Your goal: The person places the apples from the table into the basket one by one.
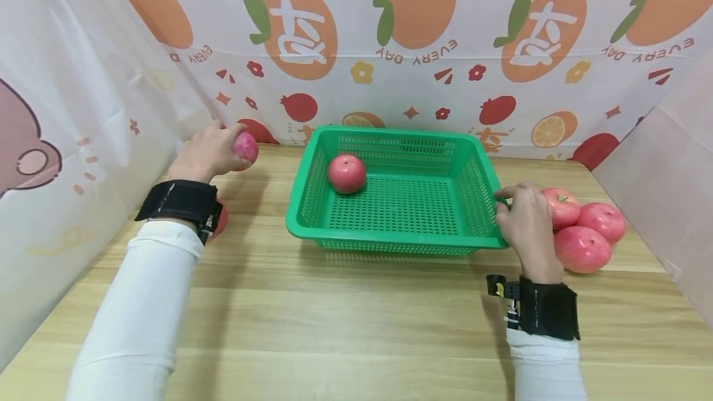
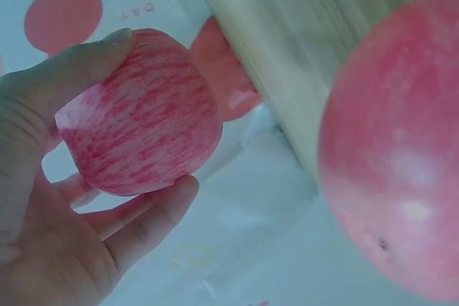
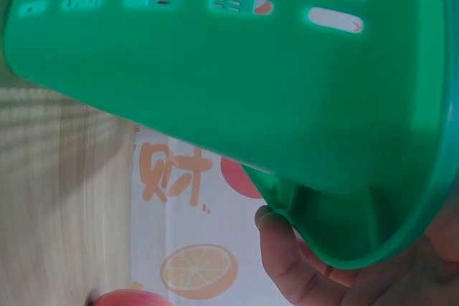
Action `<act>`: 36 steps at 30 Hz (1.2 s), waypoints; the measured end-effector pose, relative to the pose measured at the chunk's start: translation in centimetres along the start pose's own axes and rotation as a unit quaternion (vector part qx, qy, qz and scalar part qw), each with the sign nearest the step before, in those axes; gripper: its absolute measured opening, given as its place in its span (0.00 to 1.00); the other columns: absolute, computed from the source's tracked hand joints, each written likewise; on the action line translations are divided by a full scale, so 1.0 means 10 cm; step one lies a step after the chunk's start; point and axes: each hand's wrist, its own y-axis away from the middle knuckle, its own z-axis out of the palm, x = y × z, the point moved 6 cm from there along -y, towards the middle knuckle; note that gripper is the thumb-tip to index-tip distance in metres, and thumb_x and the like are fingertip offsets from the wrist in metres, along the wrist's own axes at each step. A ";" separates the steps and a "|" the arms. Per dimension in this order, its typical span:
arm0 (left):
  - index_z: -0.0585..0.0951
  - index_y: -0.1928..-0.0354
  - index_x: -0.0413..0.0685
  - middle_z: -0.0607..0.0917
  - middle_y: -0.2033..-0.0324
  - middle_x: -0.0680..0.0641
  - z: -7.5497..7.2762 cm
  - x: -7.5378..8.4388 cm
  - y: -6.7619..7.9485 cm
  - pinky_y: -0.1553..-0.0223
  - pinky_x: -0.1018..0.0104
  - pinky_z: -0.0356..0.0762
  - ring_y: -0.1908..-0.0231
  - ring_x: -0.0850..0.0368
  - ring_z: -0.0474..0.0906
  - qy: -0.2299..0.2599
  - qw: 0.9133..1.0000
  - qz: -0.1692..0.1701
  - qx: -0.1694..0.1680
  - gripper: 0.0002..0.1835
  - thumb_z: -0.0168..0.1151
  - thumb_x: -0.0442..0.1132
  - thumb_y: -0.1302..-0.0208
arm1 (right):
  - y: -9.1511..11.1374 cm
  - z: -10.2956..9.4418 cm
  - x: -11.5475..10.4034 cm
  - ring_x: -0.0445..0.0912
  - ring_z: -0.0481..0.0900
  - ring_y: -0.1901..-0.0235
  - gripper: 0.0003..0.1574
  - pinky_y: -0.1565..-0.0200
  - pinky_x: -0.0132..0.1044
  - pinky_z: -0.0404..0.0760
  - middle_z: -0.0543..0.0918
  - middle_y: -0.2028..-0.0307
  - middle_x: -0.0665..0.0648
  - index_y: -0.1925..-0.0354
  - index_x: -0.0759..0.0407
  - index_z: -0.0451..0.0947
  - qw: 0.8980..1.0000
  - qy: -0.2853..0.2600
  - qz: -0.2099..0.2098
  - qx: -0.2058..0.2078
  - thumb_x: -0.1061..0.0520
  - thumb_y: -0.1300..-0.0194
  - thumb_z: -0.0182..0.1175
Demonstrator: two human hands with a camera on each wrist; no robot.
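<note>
A red-striped apple is gripped in my left hand, thumb on one side and fingers on the other, held left of the basket. Another apple sits under the left wrist, mostly hidden by the wristband in the head view; a large apple fills the right side of the left wrist view. My right hand pinches the right rim of a green plastic basket; in the right wrist view the fingers curl at the rim's edge. Inside the basket, at its left, lies one apple.
Right beside the right hand, three apples lie clustered on the wooden table. A printed curtain hangs close behind the basket. White sheets close off the left and right sides.
</note>
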 end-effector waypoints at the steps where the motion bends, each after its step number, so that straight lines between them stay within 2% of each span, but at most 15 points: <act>1: 0.63 0.27 0.40 0.65 0.43 0.25 -0.01 0.02 0.00 0.51 0.26 0.71 0.51 0.23 0.69 -0.002 1.000 0.000 0.000 0.41 0.70 0.42 0.40 | 0.00 0.00 0.00 0.68 0.74 0.59 0.14 0.57 0.62 0.72 0.78 0.56 0.76 0.55 0.80 0.82 1.000 -0.001 -0.001 0.000 0.72 0.37 0.56; 5: 0.63 0.27 0.42 0.65 0.44 0.26 -0.05 0.09 -0.01 0.51 0.26 0.71 0.51 0.25 0.69 -0.009 1.000 0.011 0.005 0.41 0.70 0.42 0.39 | 0.00 -0.01 0.00 0.68 0.74 0.59 0.14 0.56 0.62 0.72 0.78 0.56 0.76 0.55 0.80 0.82 1.000 0.000 -0.001 0.000 0.72 0.37 0.56; 13: 0.60 0.29 0.35 0.66 0.42 0.25 -0.08 0.18 -0.05 0.48 0.27 0.71 0.48 0.24 0.69 -0.003 1.000 0.004 0.011 0.43 0.71 0.44 0.40 | 0.00 0.00 0.00 0.68 0.74 0.59 0.14 0.57 0.62 0.72 0.78 0.57 0.75 0.55 0.80 0.82 1.000 0.000 -0.001 0.002 0.72 0.37 0.56; 17: 0.61 0.29 0.36 0.66 0.42 0.25 -0.08 0.20 -0.04 0.48 0.28 0.71 0.48 0.25 0.70 0.003 1.000 0.010 0.015 0.42 0.71 0.44 0.40 | 0.00 0.00 0.00 0.68 0.74 0.60 0.14 0.58 0.61 0.73 0.78 0.57 0.75 0.55 0.80 0.82 1.000 -0.001 0.000 0.002 0.72 0.37 0.56; 22: 0.62 0.28 0.39 0.67 0.43 0.25 -0.10 0.25 -0.03 0.49 0.28 0.72 0.49 0.26 0.70 0.011 0.999 0.026 0.034 0.42 0.71 0.44 0.40 | 0.00 0.00 0.00 0.68 0.74 0.60 0.14 0.58 0.61 0.73 0.78 0.57 0.76 0.55 0.80 0.82 1.000 -0.001 -0.003 0.002 0.72 0.37 0.56; 29: 0.63 0.27 0.36 0.68 0.44 0.25 -0.15 0.35 -0.02 0.50 0.29 0.74 0.50 0.26 0.70 0.013 0.997 0.051 0.064 0.43 0.71 0.45 0.39 | -0.01 0.00 0.00 0.68 0.74 0.59 0.14 0.57 0.61 0.73 0.77 0.57 0.76 0.55 0.80 0.82 1.000 0.000 -0.004 0.001 0.72 0.37 0.56; 36: 0.63 0.28 0.39 0.68 0.44 0.26 -0.22 0.47 -0.02 0.52 0.28 0.74 0.50 0.25 0.71 -0.005 0.994 0.066 0.084 0.42 0.71 0.45 0.39 | -0.01 0.00 0.00 0.68 0.74 0.58 0.14 0.58 0.62 0.73 0.77 0.57 0.75 0.55 0.81 0.82 1.000 0.000 -0.005 0.002 0.72 0.37 0.56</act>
